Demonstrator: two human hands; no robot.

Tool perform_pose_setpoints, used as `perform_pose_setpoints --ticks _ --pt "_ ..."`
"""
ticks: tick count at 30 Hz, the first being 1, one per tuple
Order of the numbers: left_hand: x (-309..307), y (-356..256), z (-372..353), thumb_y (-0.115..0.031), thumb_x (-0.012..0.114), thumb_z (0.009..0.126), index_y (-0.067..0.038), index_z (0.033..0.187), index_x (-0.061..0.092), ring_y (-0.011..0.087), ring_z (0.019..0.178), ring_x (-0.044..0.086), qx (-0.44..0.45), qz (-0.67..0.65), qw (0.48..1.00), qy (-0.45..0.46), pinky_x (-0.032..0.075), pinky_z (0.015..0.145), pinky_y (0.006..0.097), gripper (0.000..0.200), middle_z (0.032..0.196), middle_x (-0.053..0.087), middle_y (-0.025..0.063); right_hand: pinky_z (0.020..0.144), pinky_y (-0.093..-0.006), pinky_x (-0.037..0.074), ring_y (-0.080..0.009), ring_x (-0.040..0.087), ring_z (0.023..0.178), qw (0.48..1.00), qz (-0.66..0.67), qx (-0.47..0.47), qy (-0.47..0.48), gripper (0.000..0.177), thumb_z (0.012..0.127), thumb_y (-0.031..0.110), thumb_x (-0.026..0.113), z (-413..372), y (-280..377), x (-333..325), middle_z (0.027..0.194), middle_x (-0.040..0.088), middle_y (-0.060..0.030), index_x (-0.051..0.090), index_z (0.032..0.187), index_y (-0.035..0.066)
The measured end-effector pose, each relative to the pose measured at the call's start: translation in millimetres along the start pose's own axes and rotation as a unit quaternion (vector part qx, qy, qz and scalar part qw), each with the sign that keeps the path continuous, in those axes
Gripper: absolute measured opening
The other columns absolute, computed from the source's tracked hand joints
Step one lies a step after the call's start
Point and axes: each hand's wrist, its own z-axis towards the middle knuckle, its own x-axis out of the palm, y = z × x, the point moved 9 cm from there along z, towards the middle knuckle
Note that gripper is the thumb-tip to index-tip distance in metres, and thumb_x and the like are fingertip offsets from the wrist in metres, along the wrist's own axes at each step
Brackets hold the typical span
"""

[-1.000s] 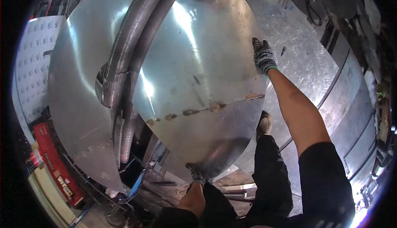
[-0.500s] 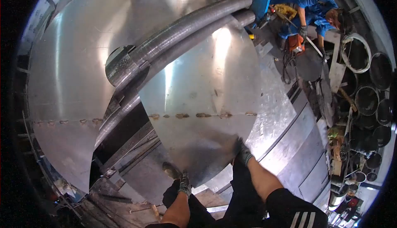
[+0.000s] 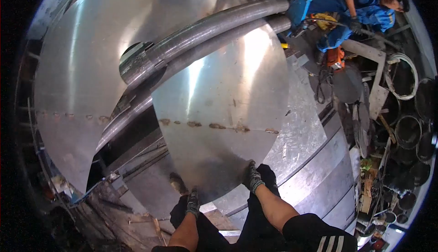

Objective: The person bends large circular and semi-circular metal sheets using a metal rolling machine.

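A large rounded metal sheet (image 3: 219, 101) with a line of rusty weld spots stands before me. Its lower edge is near my legs. My left hand (image 3: 193, 202), in a patterned grey glove, is closed on the bottom edge of this sheet. Farther right, my right hand (image 3: 252, 178), gloved too, grips the lower right edge. Beyond the sheet, two thick curved metal rolls (image 3: 219, 23) run diagonally up to a blue machine frame (image 3: 299, 5). A second big curved sheet (image 3: 77, 69) lies on the left side of the rolls.
A person in blue work clothes (image 3: 372, 12) crouches at the upper right near an orange box (image 3: 336, 58). Flat metal plates (image 3: 303, 179) cover the floor on the right. Round rings (image 3: 408, 131) and a coiled hose (image 3: 416, 81) line the right side.
My right hand has shifted left and down along the sheet's edge. The view has turned slightly. The person in blue has raised their head and moved a little to the right.
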Motion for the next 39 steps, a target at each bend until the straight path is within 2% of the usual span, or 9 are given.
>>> perform_pose_setpoints --ticks 5,10,12,18,21,24,29,36,39 --pt "-8 6 25 -0.065 0.05 0.087 -0.011 0.142 0.041 0.0321 0.125 0.043 0.033 -0.045 0.998 0.008 0.034 0.104 0.0421 0.077 0.142 0.043 0.0121 0.116 -0.0444 0.018 -0.0246 0.027 0.14 0.983 0.181 0.005 0.037 0.068 0.099 0.056 0.024 10 -1 -12 0.151 0.034 -0.0095 0.032 0.146 0.007" --pt "-21 -1 59 -0.067 0.049 0.086 -0.01 0.143 0.039 0.0318 0.127 0.04 0.05 -0.068 0.996 0.022 0.031 0.108 0.0422 0.082 0.145 0.04 0.0111 0.115 -0.0414 0.023 -0.026 0.038 0.133 0.866 -0.465 -0.181 0.037 0.064 0.1 0.052 0.027 34 9 -23 0.15 0.034 -0.0094 0.032 0.145 0.006" --pt "-26 -3 70 -0.069 0.049 0.086 -0.01 0.144 0.038 0.0316 0.128 0.039 0.05 -0.073 0.996 0.03 0.031 0.109 0.0423 0.084 0.146 0.039 0.0107 0.108 -0.04 0.034 -0.0264 0.049 0.121 0.978 0.107 -0.164 -0.077 0.055 0.101 0.043 0.034 28 11 -59 0.144 0.042 -0.0114 0.039 0.141 0.006" --pt "6 -23 44 -0.074 0.043 0.084 -0.008 0.146 0.035 0.0299 0.13 0.037 0.045 -0.158 0.983 0.087 0.028 0.11 0.0405 0.09 0.148 0.038 0.009 0.077 -0.0352 0.049 -0.0213 0.058 0.09 0.808 -0.238 -0.365 -0.397 0.043 0.099 0.037 0.051 33 177 -138 0.107 0.063 -0.0103 0.054 0.124 0.003" --pt "16 -28 19 -0.079 0.035 0.084 -0.006 0.147 0.032 0.0252 0.134 0.034 0.012 -0.17 0.983 0.061 0.023 0.112 0.035 0.097 0.148 0.038 0.0071 0.078 -0.0359 0.049 -0.0248 0.06 0.092 0.869 -0.312 -0.299 -0.242 0.044 0.098 0.038 0.05 83 269 -125 0.107 0.063 -0.0146 0.053 0.123 0.001" --pt "13 -35 11 -0.078 0.036 0.085 -0.006 0.147 0.033 0.0251 0.135 0.033 0.04 -0.123 0.992 0.001 0.021 0.112 0.0355 0.096 0.149 0.038 0.0075 0.1 -0.0412 0.041 -0.0336 0.054 0.118 0.767 -0.373 -0.187 -0.487 0.096 0.077 0.069 0.06 63 332 -103 0.13 0.054 -0.0241 0.04 0.135 -0.006" --pt "-2 -41 12 -0.076 0.036 0.087 -0.006 0.147 0.034 0.0236 0.132 0.035 0.067 -0.066 0.992 -0.087 0.023 0.111 0.0326 0.092 0.148 0.039 0.0041 0.107 -0.0388 0.035 -0.0361 0.047 0.126 0.728 -0.394 -0.255 -0.5 0.104 0.076 0.071 0.058 82 351 -115 0.139 0.046 -0.0248 0.034 0.14 -0.007" --pt "25 -50 -5 -0.072 0.037 0.089 -0.006 0.146 0.037 0.0225 0.131 0.037 0.049 -0.08 0.995 -0.044 0.025 0.11 0.0304 0.087 0.147 0.041 0.0025 0.104 -0.0442 0.037 -0.0408 0.05 0.12 0.648 -0.575 -0.189 -0.462 0.047 0.099 0.024 0.03 92 353 -80 0.137 0.044 -0.0272 0.032 0.146 0.03" --pt "25 -38 11 -0.072 0.038 0.089 -0.008 0.146 0.037 0.0224 0.13 0.039 0.021 -0.19 0.981 -0.015 0.026 0.111 0.0333 0.086 0.145 0.043 0.0029 0.097 -0.0447 0.04 -0.0397 0.053 0.116 0.724 -0.396 -0.135 -0.549 0.059 0.096 0.052 0.037 54 354 -56 0.13 0.05 -0.0274 0.045 0.135 0.009"
